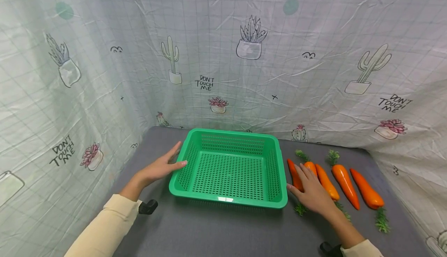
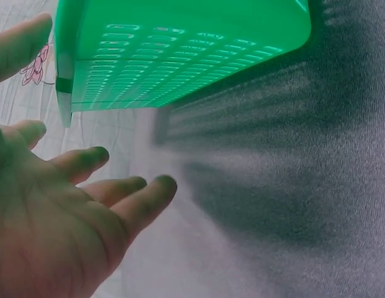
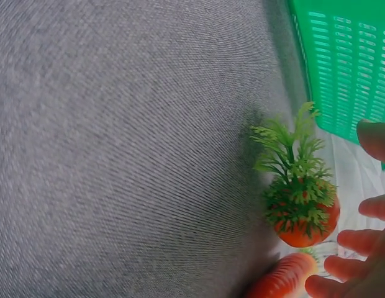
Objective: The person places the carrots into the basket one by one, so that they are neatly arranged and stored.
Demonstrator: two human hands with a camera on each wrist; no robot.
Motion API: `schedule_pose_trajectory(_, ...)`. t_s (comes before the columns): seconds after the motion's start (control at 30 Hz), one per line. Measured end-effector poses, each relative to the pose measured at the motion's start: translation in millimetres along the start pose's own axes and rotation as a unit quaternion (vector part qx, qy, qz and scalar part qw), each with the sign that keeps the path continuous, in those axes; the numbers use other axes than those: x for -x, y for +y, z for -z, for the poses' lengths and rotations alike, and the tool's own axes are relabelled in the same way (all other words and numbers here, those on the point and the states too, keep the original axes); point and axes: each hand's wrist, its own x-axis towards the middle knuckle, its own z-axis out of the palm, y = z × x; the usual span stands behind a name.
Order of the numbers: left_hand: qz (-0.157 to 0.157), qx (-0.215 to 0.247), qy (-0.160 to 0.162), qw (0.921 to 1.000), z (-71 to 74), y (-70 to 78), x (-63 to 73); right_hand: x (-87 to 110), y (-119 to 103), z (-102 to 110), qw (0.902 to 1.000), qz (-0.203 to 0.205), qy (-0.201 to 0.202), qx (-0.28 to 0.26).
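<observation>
A green plastic basket [image 1: 227,200] with perforated walls stands on the grey surface, nothing inside it. At its left rim is my left hand [image 1: 161,168], fingers extended and thumb over the edge; in the left wrist view the palm [image 2: 49,230] faces the basket wall [image 2: 174,49] with the fingers apart. My right hand [image 1: 312,191] reaches over the leftmost carrots, its fingers spread and its thumb close to the basket's right side. Beneath it lies an orange carrot [image 1: 295,173] with leafy green top [image 3: 298,174]. Whether the fingers touch a carrot is unclear.
Further right lie more orange carrots, including one in the middle [image 1: 345,183] and one at the far right [image 1: 366,191], their green tops pointing different ways. A pale curtain [image 1: 223,66] printed with cacti hangs behind and at both sides of the grey surface [image 1: 209,230].
</observation>
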Motion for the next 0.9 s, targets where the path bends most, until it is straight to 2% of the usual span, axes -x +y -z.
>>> schedule_pose_trajectory(0.27, 0.004, 0.08, -0.009, 0.9967, -2.6, -2.3, -0.4, -0.8, 2.1, -6.0, 0.9998, -0.014, 0.006, -0.012)
schedule_pose_trajectory(0.5, 0.004, 0.152, -0.025, 0.988, -3.4, -5.7, -1.7, -3.1, 0.0, -9.1, 0.9994, -0.027, 0.01, -0.021)
schedule_pose_trajectory(0.9, 0.007, 0.202, -0.029, 0.9788, -4.2, -6.6, -2.4, -5.5, 0.4, -16.3, 0.9985, -0.034, 0.013, -0.04)
